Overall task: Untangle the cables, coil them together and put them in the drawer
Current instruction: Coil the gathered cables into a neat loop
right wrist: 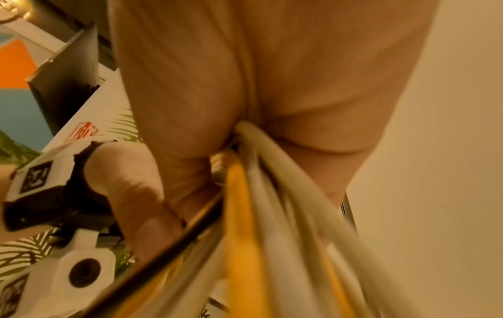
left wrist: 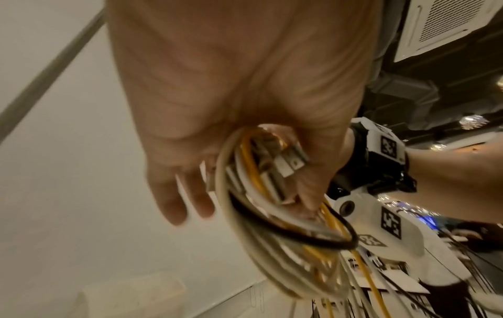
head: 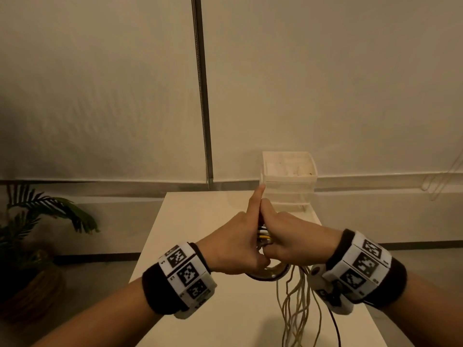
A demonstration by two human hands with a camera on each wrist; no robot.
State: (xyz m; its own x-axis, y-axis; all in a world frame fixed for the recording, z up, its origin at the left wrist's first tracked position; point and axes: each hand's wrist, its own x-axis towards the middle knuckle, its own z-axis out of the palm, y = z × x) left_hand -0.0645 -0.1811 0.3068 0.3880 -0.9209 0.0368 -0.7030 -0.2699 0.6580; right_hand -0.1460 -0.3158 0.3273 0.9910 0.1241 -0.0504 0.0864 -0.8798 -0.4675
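Note:
Both hands meet above the white table (head: 200, 221) with a coil of cables (head: 265, 235) clamped between them. The cables are white, yellow and black, with USB plugs showing (left wrist: 288, 163). My left hand (head: 235, 246) has the coil (left wrist: 272, 236) looped at the palm, its thumb pressed on it and its index finger pointing straight ahead. My right hand (head: 293, 236) is fisted round the strands (right wrist: 272, 193). Loose cable tails (head: 298, 309) trail from the coil to the table's near edge. A translucent white drawer unit (head: 289, 181) stands at the table's far right.
A potted palm (head: 37, 221) stands on the floor to the left. A grey pole (head: 203, 96) runs up the pale wall behind the table. More cords (head: 441, 176) hang on the wall at far right.

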